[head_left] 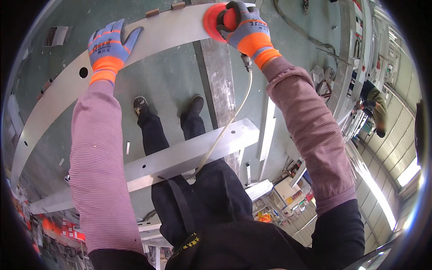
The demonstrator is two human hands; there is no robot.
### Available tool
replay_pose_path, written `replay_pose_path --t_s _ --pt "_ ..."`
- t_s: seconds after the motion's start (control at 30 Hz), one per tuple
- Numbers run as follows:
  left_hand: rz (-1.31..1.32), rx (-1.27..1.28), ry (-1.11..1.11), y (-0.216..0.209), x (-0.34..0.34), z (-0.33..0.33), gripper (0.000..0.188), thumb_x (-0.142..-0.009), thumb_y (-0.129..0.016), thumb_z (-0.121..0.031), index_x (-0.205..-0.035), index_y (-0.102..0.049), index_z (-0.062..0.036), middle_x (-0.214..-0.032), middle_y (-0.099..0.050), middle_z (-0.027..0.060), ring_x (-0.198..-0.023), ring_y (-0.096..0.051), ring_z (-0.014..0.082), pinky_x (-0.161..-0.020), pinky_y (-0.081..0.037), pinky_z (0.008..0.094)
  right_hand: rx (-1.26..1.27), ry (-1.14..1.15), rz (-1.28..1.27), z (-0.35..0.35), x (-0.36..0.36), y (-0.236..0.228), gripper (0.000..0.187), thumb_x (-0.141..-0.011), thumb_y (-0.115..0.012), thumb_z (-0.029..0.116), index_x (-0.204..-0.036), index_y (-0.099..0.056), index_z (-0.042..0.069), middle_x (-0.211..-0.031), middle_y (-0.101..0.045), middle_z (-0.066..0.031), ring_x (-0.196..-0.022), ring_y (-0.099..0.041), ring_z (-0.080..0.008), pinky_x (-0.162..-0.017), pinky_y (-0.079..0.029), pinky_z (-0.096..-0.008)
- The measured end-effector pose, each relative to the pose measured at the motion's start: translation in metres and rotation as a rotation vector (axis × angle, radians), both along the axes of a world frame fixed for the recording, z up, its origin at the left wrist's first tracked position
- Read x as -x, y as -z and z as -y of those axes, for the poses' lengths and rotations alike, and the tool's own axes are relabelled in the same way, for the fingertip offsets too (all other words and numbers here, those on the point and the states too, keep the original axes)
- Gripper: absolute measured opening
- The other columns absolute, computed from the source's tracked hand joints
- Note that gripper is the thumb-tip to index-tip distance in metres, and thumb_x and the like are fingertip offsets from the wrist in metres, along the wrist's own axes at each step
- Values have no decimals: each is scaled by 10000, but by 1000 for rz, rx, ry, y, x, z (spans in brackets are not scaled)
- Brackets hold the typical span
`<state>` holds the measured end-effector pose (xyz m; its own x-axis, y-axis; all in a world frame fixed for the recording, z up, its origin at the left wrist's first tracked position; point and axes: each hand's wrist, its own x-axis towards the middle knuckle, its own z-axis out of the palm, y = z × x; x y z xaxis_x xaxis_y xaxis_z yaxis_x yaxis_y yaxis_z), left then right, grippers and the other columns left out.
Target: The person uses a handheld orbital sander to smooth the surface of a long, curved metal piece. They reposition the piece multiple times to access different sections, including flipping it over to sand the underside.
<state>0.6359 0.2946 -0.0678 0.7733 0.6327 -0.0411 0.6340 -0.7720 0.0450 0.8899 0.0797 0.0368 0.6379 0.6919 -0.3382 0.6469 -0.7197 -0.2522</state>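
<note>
My left hand [108, 50], in a grey-blue and orange work glove, lies flat on a long pale metal bar [168, 33] with its fingers stretched and the thumb apart. The bar looks curved in this view and has a few round holes. Near the bar's right end, my right hand [253, 36], in a matching glove, is wrapped round a red round air sander [213, 22]. The sander's disc sits over the bar's face. A pale air hose [240, 105] runs from its fitting down toward my waist. The palm side of my right hand is hidden.
A second metal bar [193, 146] with holes crosses in front of my legs. Beneath the work runs a grey steel beam [220, 76]. Two brown clips [178, 6] sit on the far edge. A dark cable lies on the floor; another person [374, 105] is at the right.
</note>
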Motion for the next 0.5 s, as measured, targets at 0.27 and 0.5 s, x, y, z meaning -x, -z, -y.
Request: replay_pose_path --t_s 0.27,0.5 --pt "63 0 4 1 -3 -4 636 -894 -582 -651 -1292 -660 -161 -1274 -676 78 -1176 -621 316 -1076 -413 454 -44 244 176 -20 -65 1 554 -737 -784 347 -1203 -590 120 -1072 -678 -239 -1031 -666 -403 -903 -535 -460" --pt "-77 178 -17 -24 -6 -5 718 -853 -534 -703 -1220 -697 -107 -1163 -712 154 -1080 -653 376 -947 -491 499 -35 -90 64 -14 -8 25 638 -760 -812 362 -1327 -587 174 -1196 -645 -197 -1085 -650 -413 -922 -548 -462"
